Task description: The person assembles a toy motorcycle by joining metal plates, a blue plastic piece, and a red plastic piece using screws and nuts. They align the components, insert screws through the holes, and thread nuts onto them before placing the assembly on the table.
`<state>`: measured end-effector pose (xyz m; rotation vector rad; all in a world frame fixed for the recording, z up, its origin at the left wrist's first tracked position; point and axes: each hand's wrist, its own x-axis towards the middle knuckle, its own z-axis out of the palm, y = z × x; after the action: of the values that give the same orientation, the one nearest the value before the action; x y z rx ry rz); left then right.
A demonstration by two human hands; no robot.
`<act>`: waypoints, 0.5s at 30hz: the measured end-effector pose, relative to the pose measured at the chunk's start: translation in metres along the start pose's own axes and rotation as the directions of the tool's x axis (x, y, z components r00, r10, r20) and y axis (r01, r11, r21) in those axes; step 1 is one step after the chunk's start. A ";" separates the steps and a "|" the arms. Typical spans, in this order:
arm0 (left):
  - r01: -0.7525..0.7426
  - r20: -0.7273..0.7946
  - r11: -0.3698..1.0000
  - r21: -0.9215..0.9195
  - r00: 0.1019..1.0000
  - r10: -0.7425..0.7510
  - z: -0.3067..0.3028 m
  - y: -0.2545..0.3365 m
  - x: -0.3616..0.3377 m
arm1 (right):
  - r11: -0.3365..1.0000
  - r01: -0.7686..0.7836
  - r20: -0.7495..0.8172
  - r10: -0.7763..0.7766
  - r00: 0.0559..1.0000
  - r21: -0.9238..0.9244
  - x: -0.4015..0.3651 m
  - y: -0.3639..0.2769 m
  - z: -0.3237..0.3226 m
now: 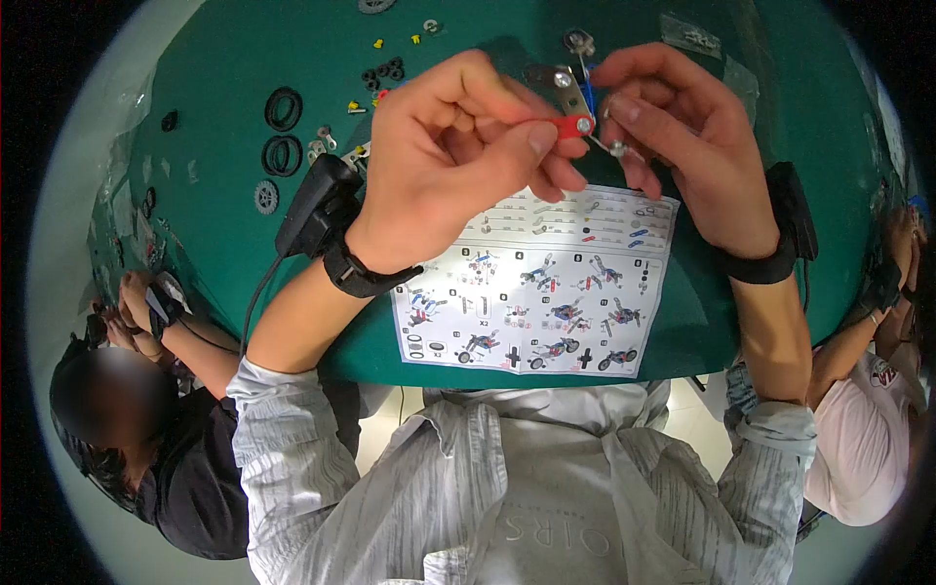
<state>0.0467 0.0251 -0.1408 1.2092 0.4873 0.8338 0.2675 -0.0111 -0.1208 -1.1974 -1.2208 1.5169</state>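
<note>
Between my hands, above the table, is a partly built construction-kit model of silver perforated strips, a blue strip, a red strip and bolts. My left hand pinches the red strip between thumb and fingers. Close by on the other side, my right hand has its thumb and fingers curled together beside the blue strip. What its fingertips grip is hidden. A thin silver rod with a bolt runs down to the right hand's lower fingers. Under both hands lies a printed instruction sheet with numbered pictures.
Black rubber rings, a grey gear, small black parts and yellow pieces lie on the green table. A plastic bag of parts lies far right. Other people sit at left and right.
</note>
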 end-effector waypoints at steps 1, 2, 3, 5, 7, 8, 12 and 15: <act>0.000 -0.020 0.999 0.041 1.000 0.001 0.000 0.001 0.001 | 1.000 0.013 -0.002 -0.013 1.000 -0.028 0.000 0.004 -0.002; 0.002 -0.040 0.997 0.082 0.999 0.002 0.001 0.003 0.002 | 0.998 0.026 -0.003 -0.026 1.000 -0.056 0.000 0.006 -0.003; 0.004 -0.060 0.992 0.122 0.998 0.003 0.001 0.004 0.003 | 0.999 0.014 -0.024 -0.015 1.000 -0.052 0.001 0.006 -0.004; -0.008 -0.079 0.989 0.150 0.997 0.020 0.001 0.005 0.003 | 0.999 -0.007 -0.067 0.004 0.998 -0.043 0.001 0.006 -0.004; -0.023 -0.096 0.994 0.108 0.995 0.034 -0.001 0.003 0.002 | 0.996 -0.025 -0.038 0.028 0.999 0.085 0.000 0.009 -0.009; -0.034 -0.104 0.998 0.054 0.994 0.040 -0.002 0.001 0.003 | 0.988 -0.035 -0.023 0.039 0.999 0.148 0.000 0.010 -0.011; -0.015 -0.132 0.999 -0.038 0.991 0.009 0.000 0.003 0.000 | 0.998 0.012 0.009 -0.012 1.000 0.054 -0.001 0.004 -0.009; -0.025 -0.118 0.995 0.101 0.992 0.037 0.000 0.005 -0.003 | 0.999 0.033 -0.002 -0.032 0.999 0.035 -0.006 -0.002 -0.006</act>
<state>0.0435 0.0235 -0.1361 1.2657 0.6153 0.9208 0.2746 -0.0150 -0.1187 -1.1500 -1.2025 1.5076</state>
